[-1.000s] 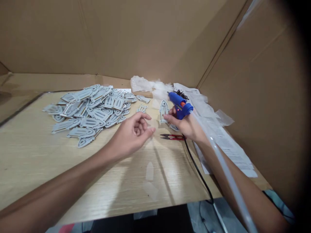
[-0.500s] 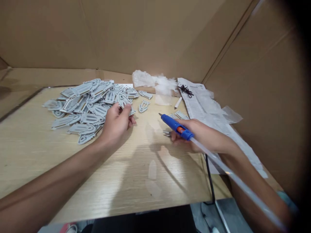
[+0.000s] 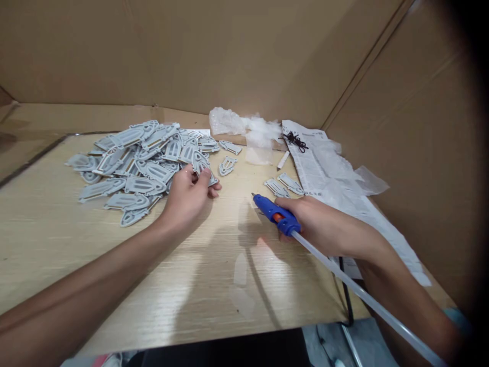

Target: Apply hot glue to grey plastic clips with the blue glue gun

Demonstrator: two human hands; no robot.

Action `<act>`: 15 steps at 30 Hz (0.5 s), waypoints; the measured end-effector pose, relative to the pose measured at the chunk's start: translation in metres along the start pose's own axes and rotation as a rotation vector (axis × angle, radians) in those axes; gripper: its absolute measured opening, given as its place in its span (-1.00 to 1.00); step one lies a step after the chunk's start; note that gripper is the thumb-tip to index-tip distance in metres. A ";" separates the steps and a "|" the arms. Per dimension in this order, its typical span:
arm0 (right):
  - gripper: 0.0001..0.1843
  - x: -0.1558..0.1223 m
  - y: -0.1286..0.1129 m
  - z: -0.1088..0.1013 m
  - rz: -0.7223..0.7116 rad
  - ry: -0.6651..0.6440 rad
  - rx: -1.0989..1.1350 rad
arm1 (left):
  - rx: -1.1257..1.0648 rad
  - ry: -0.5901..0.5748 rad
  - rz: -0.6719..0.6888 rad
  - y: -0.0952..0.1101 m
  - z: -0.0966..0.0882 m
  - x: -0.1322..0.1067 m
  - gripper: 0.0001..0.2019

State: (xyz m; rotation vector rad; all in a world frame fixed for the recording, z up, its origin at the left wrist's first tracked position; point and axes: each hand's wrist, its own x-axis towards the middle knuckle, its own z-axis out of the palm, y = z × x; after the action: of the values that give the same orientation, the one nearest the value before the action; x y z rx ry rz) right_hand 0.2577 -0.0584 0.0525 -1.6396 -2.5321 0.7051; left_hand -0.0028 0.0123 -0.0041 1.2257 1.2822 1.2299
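My left hand pinches a flat grey plastic piece with a pointed end and slots, at the right edge of a heap of like pieces. In my right hand is a blue hot glue gun, its metal tip pointing up and left over the table. A long translucent glue stick runs out of its back toward the lower right. Two grey pieces lie just beyond the gun. Two more loose pieces are on the table right of the heap.
Crumpled clear plastic lies at the back. A printed paper sheet with a black tied cord covers the right side, a white stick beside it. Cardboard walls enclose the table. A black cable hangs over the front edge.
My right hand has lowered the glue gun slightly, uncovering the two grey pieces behind it. My left hand and its piece have shifted a little to the right.
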 end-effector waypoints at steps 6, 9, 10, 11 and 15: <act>-0.79 -0.004 0.002 0.009 0.022 0.148 -0.035 | -0.024 -0.031 0.013 -0.002 0.001 0.000 -0.80; -0.80 -0.005 0.000 0.015 -0.001 0.123 -0.016 | -0.028 -0.038 0.005 -0.001 0.001 -0.001 -0.80; -0.81 -0.005 -0.001 0.015 -0.007 0.109 -0.021 | -0.026 -0.039 0.002 -0.001 0.001 0.000 -0.80; -0.81 -0.006 -0.003 0.015 -0.016 0.096 -0.026 | -0.025 -0.038 0.000 -0.001 0.001 0.000 -0.80; -0.87 -0.006 -0.005 0.004 -0.075 0.053 0.111 | -0.041 -0.082 -0.010 0.001 0.002 -0.001 -0.81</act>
State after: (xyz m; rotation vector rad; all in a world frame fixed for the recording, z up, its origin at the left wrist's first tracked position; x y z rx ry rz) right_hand 0.2545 -0.0670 0.0520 -1.5009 -2.4558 0.7689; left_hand -0.0008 0.0112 -0.0033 1.2257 1.1968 1.1813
